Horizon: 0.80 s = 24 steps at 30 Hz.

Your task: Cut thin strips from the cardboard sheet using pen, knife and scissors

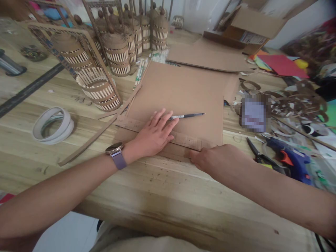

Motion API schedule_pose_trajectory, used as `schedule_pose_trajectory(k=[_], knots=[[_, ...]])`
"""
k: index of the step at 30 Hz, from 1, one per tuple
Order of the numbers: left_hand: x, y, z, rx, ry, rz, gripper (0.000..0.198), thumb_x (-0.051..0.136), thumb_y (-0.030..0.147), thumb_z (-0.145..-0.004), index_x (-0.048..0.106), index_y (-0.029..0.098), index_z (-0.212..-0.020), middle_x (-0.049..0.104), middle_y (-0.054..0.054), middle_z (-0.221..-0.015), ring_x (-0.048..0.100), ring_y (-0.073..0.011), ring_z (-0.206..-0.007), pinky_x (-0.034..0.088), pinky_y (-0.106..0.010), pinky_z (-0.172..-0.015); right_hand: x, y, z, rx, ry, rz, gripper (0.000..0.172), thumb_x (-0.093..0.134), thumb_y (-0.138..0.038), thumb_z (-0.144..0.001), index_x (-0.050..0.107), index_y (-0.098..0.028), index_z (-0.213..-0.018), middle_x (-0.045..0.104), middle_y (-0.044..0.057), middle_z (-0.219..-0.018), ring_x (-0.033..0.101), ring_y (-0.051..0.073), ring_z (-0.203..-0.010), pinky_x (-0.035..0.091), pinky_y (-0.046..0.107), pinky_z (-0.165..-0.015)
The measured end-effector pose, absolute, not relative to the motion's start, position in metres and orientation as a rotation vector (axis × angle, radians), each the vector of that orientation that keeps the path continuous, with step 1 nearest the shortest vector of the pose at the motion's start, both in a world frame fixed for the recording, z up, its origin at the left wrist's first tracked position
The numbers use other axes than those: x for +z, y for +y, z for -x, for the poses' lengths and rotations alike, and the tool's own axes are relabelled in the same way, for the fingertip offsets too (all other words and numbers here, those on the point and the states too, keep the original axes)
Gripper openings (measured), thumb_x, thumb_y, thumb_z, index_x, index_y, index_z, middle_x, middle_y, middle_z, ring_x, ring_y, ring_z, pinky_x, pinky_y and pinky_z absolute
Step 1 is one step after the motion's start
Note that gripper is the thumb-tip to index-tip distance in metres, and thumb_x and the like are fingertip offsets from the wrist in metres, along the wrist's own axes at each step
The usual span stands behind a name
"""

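My left hand [159, 134] lies flat with its fingers spread on a square sheet of brown cardboard [181, 87]. It presses on a narrow cardboard strip [187, 139] along the near edge of the sheet. Close to its fingertips a pen [187, 116] rests on the sheet, pointing right. My right hand [207, 159] is closed at the near right corner, touching the cardboard edge by the end of the strip. Its curled fingers hide whatever they may hold.
Several birdcage-like cardboard models [115, 52] stand back left. Rolls of tape [54, 125] and a long thin strip [88, 141] lie left. To the right are scissors [262, 157], a blue glue gun [294, 157] and curled cardboard strips [296, 105]. An open box [258, 22] stands behind.
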State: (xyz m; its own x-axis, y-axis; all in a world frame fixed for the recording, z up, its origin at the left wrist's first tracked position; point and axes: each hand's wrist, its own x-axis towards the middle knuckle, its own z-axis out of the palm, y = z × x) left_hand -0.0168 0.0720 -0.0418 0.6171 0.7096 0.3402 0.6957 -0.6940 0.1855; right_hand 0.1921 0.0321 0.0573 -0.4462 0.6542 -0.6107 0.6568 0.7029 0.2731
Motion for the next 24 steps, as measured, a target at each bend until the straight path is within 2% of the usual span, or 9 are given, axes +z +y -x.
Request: schedule_pose_trajectory(k=[5, 8, 13, 17, 20, 24], knots=[[-0.04, 0.072, 0.017, 0.587, 1.212, -2.765, 0.053, 0.041, 0.033, -0.104, 0.037, 0.009, -0.151, 0.032, -0.024, -0.159, 0.021, -0.0398, -0.151, 0.023, -0.064, -0.12, 0.058, 0.029, -0.206, -0.083, 2.156, -1.044, 0.043, 0.047, 0.003, -0.085, 0.064, -0.022, -0.115, 0.075, 0.005, -0.077, 0.074, 0.023, -0.068, 0.031, 0.027, -0.044], [-0.039, 0.072, 0.018, 0.57, 1.215, -2.746, 0.053, 0.041, 0.031, -0.103, 0.036, 0.01, -0.152, 0.032, -0.023, -0.159, 0.02, -0.0393, -0.151, 0.022, -0.064, -0.12, 0.057, 0.027, -0.216, -0.093, 2.159, -1.07, 0.039, 0.047, 0.0, -0.088, 0.064, -0.022, -0.115, 0.075, 0.005, -0.077, 0.073, 0.023, -0.069, 0.03, 0.028, -0.045], [-0.038, 0.072, 0.018, 0.559, 1.215, -2.754, 0.053, 0.04, 0.032, -0.103, 0.037, 0.01, -0.151, 0.033, -0.023, -0.158, 0.021, -0.0391, -0.151, 0.021, -0.064, -0.12, 0.057, 0.025, -0.231, -0.097, 2.172, -1.068, 0.036, 0.05, 0.0, -0.089, 0.064, -0.023, -0.112, 0.076, 0.004, -0.081, 0.073, 0.022, -0.069, 0.02, 0.029, -0.045], [-0.039, 0.072, 0.018, 0.554, 1.214, -2.773, 0.052, 0.04, 0.031, -0.103, 0.037, 0.009, -0.151, 0.034, -0.023, -0.157, 0.02, -0.0393, -0.151, 0.022, -0.064, -0.12, 0.05, 0.023, -0.245, -0.019, 2.211, -1.084, 0.036, 0.051, 0.001, -0.086, 0.065, -0.024, -0.106, 0.073, 0.002, -0.075, 0.069, 0.019, -0.06, 0.014, 0.029, -0.044], [-0.04, 0.073, 0.019, 0.548, 1.212, -2.802, 0.053, 0.038, 0.033, -0.104, 0.037, 0.007, -0.15, 0.034, -0.024, -0.156, 0.021, -0.0408, -0.15, 0.023, -0.064, -0.119, 0.044, 0.02, -0.257, 0.01, 2.31, -1.104, 0.033, 0.052, 0.002, -0.083, 0.066, -0.023, -0.099, 0.068, 0.001, -0.066, 0.061, 0.016, -0.05, 0.013, 0.028, -0.043], [-0.042, 0.074, 0.02, 0.555, 1.201, -2.82, 0.053, 0.037, 0.034, -0.104, 0.037, 0.007, -0.15, 0.034, -0.024, -0.156, 0.022, -0.0411, -0.15, 0.023, -0.064, -0.119, 0.04, 0.016, -0.27, 0.034, 2.345, -1.118, 0.033, 0.051, 0.001, -0.084, 0.066, -0.024, -0.1, 0.067, 0.002, -0.064, 0.055, 0.015, -0.046, 0.014, 0.03, -0.043]])
